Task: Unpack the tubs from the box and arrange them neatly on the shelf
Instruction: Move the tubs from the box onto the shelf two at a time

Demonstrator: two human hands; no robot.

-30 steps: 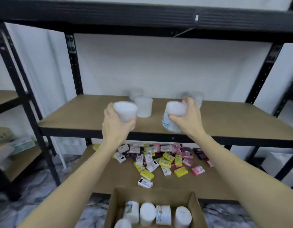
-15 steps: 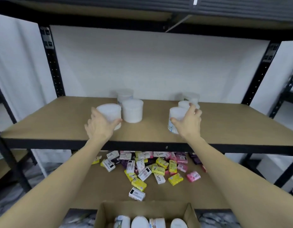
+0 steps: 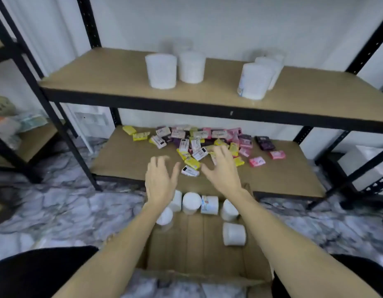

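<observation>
White tubs stand on the wooden shelf [image 3: 113,78]: a left group led by one tub [image 3: 161,71] with another [image 3: 192,66] behind it, and a right group fronted by a labelled tub [image 3: 253,81]. The cardboard box [image 3: 197,239] sits on the floor below me with several white tubs lying in it, such as one [image 3: 191,202] at its far end and one [image 3: 234,234] at the right. My left hand [image 3: 160,180] and my right hand [image 3: 223,171] hover above the box's far end, both empty with fingers spread.
A pile of small coloured soap packets [image 3: 207,145] covers the lower shelf board. Black uprights [image 3: 57,117] frame the rack. Another shelf unit with packages [image 3: 8,125] stands at the left. The floor [image 3: 57,203] is marbled grey. My dark-clothed knees flank the box.
Both hands have let go of the tubs they set on the shelf and dropped down toward the box. The view has tilted downward.
</observation>
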